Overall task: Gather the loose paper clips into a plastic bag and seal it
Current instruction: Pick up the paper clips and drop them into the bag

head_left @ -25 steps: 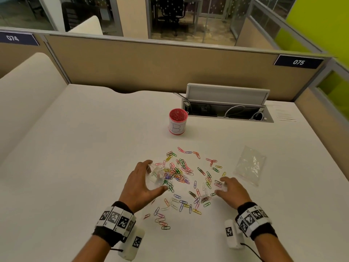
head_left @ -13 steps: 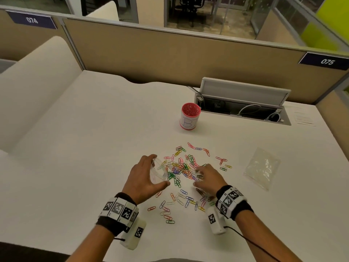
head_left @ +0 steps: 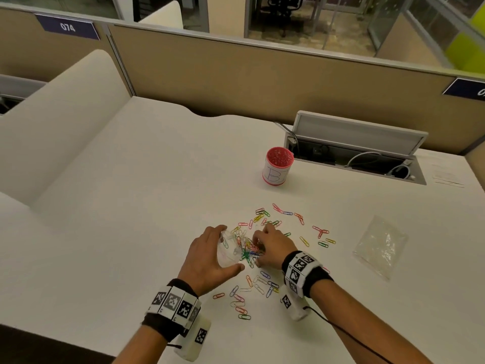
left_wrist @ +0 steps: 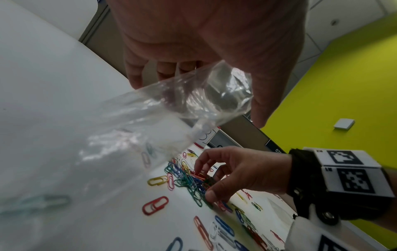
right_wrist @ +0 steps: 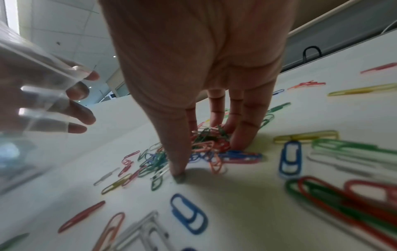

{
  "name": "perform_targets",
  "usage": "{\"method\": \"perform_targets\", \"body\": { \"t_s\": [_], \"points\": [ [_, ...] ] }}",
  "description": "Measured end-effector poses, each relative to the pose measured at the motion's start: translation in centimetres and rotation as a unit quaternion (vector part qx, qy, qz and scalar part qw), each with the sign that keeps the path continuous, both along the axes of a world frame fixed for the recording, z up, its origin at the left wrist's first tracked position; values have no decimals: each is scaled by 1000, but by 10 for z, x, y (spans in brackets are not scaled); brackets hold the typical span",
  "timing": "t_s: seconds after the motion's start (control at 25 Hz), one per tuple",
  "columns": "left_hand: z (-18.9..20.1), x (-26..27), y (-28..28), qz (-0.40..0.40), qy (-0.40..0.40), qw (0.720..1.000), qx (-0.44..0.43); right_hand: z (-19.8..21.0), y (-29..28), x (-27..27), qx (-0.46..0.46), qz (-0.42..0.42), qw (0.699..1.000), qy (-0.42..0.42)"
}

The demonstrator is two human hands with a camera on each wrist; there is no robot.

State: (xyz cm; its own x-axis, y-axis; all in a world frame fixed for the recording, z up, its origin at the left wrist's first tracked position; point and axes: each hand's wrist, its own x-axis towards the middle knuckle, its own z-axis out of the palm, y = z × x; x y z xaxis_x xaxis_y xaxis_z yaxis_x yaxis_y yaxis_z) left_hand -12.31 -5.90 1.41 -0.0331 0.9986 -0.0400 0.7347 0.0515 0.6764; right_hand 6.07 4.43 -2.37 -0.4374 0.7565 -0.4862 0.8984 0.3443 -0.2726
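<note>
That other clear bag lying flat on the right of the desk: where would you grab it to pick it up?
Probably by an edge. The spare plastic bag lies flat and crinkled on the table, apart from the paper clips, so nothing stands up to wrap. I'd come from above at its near corner and pinch there; the right hand is the closer one.

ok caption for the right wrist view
Right hand pinching a cluster of paper clips on the table, held bag alongside.
</note>
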Motion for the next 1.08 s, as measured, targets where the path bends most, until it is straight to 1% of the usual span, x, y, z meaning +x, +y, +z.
{"method": "perform_targets", "body": {
  "t_s": [0.08, 0.16, 0.28, 0.36, 0.44, 0.52, 0.56, 0.64, 0.72, 0.8, 0.84, 0.88, 0.96, 1.04, 1.08],
  "points": [
    [-1, 1, -1, -3, 4, 1000, -1, -1, -5, 3, 9, 11, 1000, 5],
    [-3, 2, -2, -8, 10, 1000, -2, -2, -13, 5, 28, 43, 999, 0],
    [-6, 6, -3, -23, 21, 1000, 0, -8, -28, 5, 75, 108, 991, -10],
    [-7, 6, -3, -31, 28, 999, -1, -11, -31, 10, 109, 125, 986, -28],
    [-8, 7, -4, -34, 31, 999, -1, -10, -28, 21, 123, 102, 986, -36],
    [-9, 6, -5, -34, 28, 999, 3, -6, -26, 30, 120, 59, 991, -21],
    [-10, 6, -6, -35, 26, 999, 3, -4, -26, 33, 115, 27, 993, 3],
    [-10, 8, -6, -39, 27, 999, 1, 5, -29, 38, 94, -76, 988, 93],
    [-10, 10, -5, -43, 27, 999, 1, 15, -32, 40, 63, -185, 961, 195],
    [-10, 13, -4, -46, 25, 999, 2, 28, -34, 39, 27, -256, 920, 295],
    [-9, 14, -3, -49, 25, 998, 6, 36, -35, 37, 6, -278, 897, 343],
    [-9, 16, -2, -53, 23, 998, 10, 46, -35, 34, -12, -288, 877, 384],
    [-8, 19, 0, -58, 13, 998, 10, 65, -37, 29, -44, -284, 848, 445],
    [-6, 22, 2, -61, -5, 998, 10, 82, -40, 23, -80, -273, 826, 487],
    [-5, 23, 2, -61, -14, 998, 15, 89, -41, 20, -95, -267, 819, 498]
  ]
}}
